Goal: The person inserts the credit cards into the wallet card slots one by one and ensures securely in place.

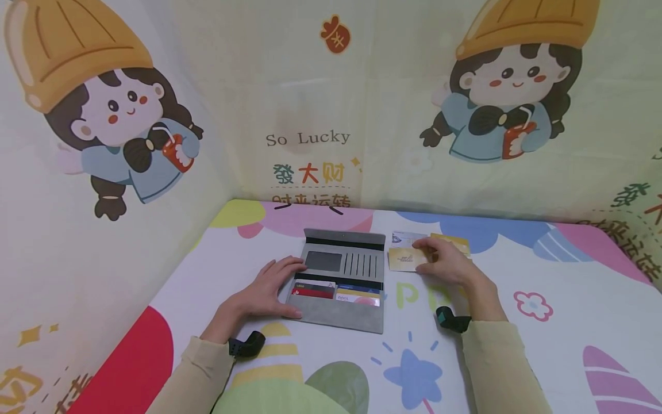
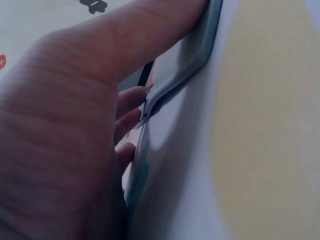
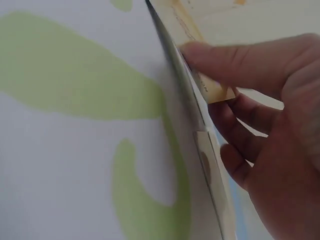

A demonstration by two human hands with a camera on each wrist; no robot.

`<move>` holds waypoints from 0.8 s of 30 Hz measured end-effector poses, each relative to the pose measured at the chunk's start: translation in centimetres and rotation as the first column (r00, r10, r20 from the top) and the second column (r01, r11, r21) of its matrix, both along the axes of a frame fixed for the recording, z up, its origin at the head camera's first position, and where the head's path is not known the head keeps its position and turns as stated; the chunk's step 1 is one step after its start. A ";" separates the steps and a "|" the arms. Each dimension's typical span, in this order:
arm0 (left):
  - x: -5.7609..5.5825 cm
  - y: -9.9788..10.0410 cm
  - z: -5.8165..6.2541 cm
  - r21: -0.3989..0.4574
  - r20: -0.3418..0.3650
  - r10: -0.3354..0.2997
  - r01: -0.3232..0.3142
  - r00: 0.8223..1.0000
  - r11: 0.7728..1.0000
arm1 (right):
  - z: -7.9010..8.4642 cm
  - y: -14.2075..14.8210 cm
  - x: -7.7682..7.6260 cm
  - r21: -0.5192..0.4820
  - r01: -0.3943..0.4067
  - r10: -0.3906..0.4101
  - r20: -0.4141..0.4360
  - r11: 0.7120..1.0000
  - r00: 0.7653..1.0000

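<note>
A grey long wallet [image 1: 341,320] lies unfolded on the table, with several cards in its lower pockets, among them a red-and-dark card [image 1: 312,292] and a white-and-pink card [image 1: 358,299]. Its upper half has a dark window [image 1: 323,261] and a row of slits. My left hand [image 1: 264,292] rests along the wallet's left edge, fingers spread, the thumb near its lower left part. Just right of the wallet, my right hand [image 1: 449,265] pinches a gold card [image 1: 403,260] between thumb and fingers; the right wrist view shows this card [image 3: 218,92] tilted off the table.
Behind the pinched card lie a white-and-blue card [image 1: 405,237] and another gold card [image 1: 459,242], partly covered by the right hand. A patterned cloth [image 1: 496,368] covers the table. Printed fabric walls [image 1: 393,115] rise at its back and left.
</note>
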State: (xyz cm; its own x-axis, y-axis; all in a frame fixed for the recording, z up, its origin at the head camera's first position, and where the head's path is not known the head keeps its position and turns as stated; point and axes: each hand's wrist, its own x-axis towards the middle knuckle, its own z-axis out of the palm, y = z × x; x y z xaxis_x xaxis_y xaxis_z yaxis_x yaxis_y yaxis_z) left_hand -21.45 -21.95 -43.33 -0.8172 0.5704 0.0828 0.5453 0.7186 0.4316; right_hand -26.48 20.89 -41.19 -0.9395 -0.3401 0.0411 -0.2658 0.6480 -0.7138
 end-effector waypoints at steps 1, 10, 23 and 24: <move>0.0 0.0 0.0 -0.001 0.000 -0.001 0.001 1.000 1.000 | 0.1 0.0 0.0 -0.006 0.003 -0.003 0.003 1.000 1.000; 0.2 0.1 0.2 -0.007 0.008 0.006 -0.006 1.000 1.000 | 0.6 0.0 0.1 -0.041 0.011 -0.008 0.067 0.999 0.998; 0.1 0.1 0.2 0.018 -0.008 -0.011 0.011 1.000 1.000 | 0.9 -0.2 0.2 -0.121 -0.022 0.036 0.119 0.992 0.992; 0.1 0.1 0.2 0.019 -0.009 -0.012 0.012 1.000 1.000 | 0.9 -0.2 0.2 -0.115 -0.028 0.041 0.118 0.993 0.992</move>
